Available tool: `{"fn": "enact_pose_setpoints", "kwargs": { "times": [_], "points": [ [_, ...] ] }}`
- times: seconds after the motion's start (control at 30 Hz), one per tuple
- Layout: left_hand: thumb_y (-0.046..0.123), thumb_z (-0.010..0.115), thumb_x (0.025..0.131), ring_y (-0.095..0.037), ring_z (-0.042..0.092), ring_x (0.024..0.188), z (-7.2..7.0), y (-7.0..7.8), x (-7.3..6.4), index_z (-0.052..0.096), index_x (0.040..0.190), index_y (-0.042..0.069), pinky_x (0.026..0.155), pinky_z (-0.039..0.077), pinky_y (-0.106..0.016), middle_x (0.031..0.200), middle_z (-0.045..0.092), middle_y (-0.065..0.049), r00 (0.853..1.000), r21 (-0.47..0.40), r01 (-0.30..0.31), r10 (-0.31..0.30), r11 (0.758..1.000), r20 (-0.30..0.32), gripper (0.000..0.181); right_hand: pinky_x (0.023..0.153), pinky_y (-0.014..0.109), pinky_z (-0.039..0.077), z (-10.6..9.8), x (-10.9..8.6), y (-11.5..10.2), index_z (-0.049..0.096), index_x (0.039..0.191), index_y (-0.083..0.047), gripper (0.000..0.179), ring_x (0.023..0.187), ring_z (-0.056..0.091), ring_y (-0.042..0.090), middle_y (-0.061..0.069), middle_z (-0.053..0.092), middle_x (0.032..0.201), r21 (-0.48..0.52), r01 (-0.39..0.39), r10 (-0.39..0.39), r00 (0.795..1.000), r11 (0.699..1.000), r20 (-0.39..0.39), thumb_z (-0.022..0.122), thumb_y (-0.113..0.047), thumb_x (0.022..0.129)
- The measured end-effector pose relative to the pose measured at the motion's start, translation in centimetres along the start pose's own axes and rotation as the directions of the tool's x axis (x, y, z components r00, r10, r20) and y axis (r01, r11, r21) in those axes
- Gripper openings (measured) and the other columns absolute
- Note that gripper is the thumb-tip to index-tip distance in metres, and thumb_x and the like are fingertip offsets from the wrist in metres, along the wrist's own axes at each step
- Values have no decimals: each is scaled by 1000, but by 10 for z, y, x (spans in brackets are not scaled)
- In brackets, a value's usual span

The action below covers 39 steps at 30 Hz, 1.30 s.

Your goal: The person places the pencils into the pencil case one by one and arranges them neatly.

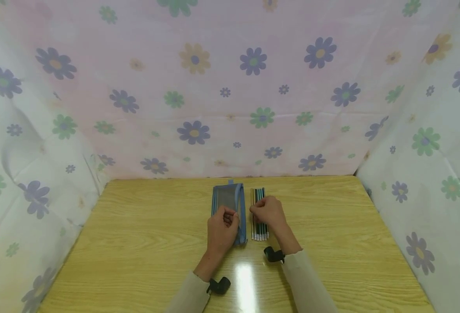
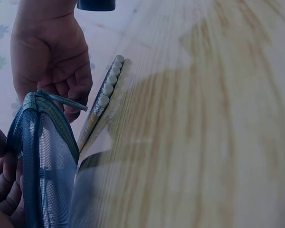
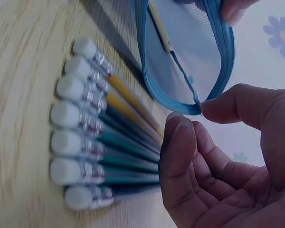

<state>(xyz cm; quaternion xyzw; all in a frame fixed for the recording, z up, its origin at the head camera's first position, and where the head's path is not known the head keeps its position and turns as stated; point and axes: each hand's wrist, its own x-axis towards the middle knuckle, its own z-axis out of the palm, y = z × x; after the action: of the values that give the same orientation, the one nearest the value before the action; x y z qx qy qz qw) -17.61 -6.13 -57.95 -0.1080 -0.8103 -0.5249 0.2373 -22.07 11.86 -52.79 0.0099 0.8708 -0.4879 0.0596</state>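
Observation:
A blue mesh pencil case (image 1: 227,195) lies on the table with its zippered mouth gaping along the right side. My left hand (image 1: 221,228) pinches the case's edge between thumb and fingers. My right hand (image 1: 269,211) hovers over a row of pencils (image 1: 259,234) just right of the case. In the right wrist view its thumb and index fingertip stand slightly apart, overlapping the end of the zipper (image 3: 194,108), with no pencil between them. The pencils (image 3: 99,149), yellow, dark blue and green with white erasers, lie side by side, erasers toward me.
The wood-grain table (image 1: 147,234) runs up to a flowered cloth (image 1: 230,130) at the back and both sides. Dark wrist cameras (image 1: 273,254) sit below each hand. A bright reflection lies on the tabletop near the front.

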Motion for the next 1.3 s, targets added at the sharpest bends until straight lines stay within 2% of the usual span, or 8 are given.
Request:
{"fn": "enact_pose_setpoints", "kwargs": {
  "times": [0.27, 0.53, 0.7, 0.93, 1.3],
  "points": [
    [4, 72, 97, -5, 63, 64, -1, 0, 2, 68, 95, 11, 56, 55, -24, 76, 67, 3, 1000, -6, 0, 0, 1000, 4, 8, 59, 34, 57, -8, 2, 6, 79, 85, -2, 13, 59, 66, 17, 7, 73, 71, -49, 5, -8, 997, 999, -73, 77, -14, 90],
    [5, 72, 97, -6, 63, 63, -1, 3, 4, 68, 95, 11, 56, 56, -24, 76, 68, 3, 1000, -8, 17, -17, 1000, 7, 7, 59, 36, 56, -14, 5, 13, 78, 80, -2, 14, 65, 67, 20, 10, 74, 77, -109, 0, -13, 994, 994, -112, 78, -13, 88],
    [4, 72, 97, -5, 63, 63, -1, 2, 4, 68, 95, 11, 56, 56, -24, 76, 68, 4, 1000, -2, 8, -8, 1000, 1, 9, 60, 36, 56, -16, 7, 17, 78, 80, -2, 14, 67, 68, 21, 10, 75, 78, -139, -30, 13, 992, 990, -123, 78, -13, 89],
    [3, 72, 97, -6, 63, 63, -2, 3, 4, 68, 95, 10, 56, 56, -24, 76, 68, 3, 1000, -1, 13, -13, 1000, 1, 8, 55, 32, 53, -18, 9, 21, 77, 76, -3, 18, 64, 65, 20, 9, 74, 75, -176, -67, 45, 991, 982, -128, 78, -15, 90],
    [3, 71, 97, -6, 63, 64, -2, 1, 4, 68, 95, 9, 57, 56, -24, 76, 68, 2, 1000, 0, 1, -1, 1000, 9, 7, 52, 30, 49, -14, 10, 25, 75, 69, -4, 22, 59, 62, 18, 6, 71, 67, -217, -77, 42, 986, 973, -162, 77, -15, 89]
  ]
}}
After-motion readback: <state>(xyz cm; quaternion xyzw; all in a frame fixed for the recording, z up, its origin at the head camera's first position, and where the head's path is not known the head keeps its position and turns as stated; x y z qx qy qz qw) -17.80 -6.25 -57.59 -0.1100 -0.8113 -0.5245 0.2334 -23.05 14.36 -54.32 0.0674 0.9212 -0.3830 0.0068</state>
